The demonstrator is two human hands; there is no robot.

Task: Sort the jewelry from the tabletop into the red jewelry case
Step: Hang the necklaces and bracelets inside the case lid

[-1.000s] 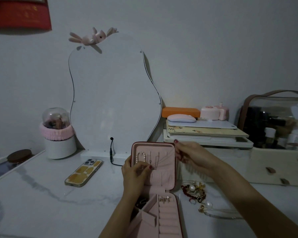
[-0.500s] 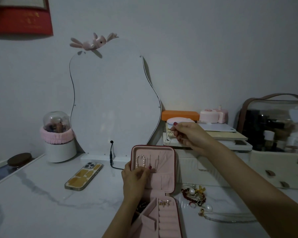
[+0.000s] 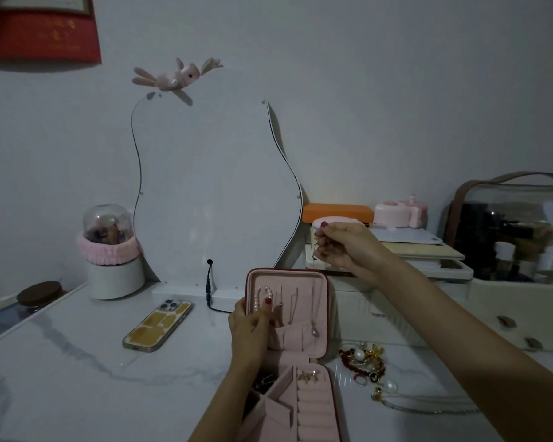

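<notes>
Raised above the jewelry case (image 3: 288,314), right hand (image 3: 342,247) pinches a chain (image 3: 315,250).

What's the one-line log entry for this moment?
left hand: holds case lid upright | right hand: raised above case, pinching thin chain | pile: on table right of case | stage: sorting unfinished

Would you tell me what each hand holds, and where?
Right hand pinches a thin necklace chain by its top; left hand steadies the case lid.
</notes>
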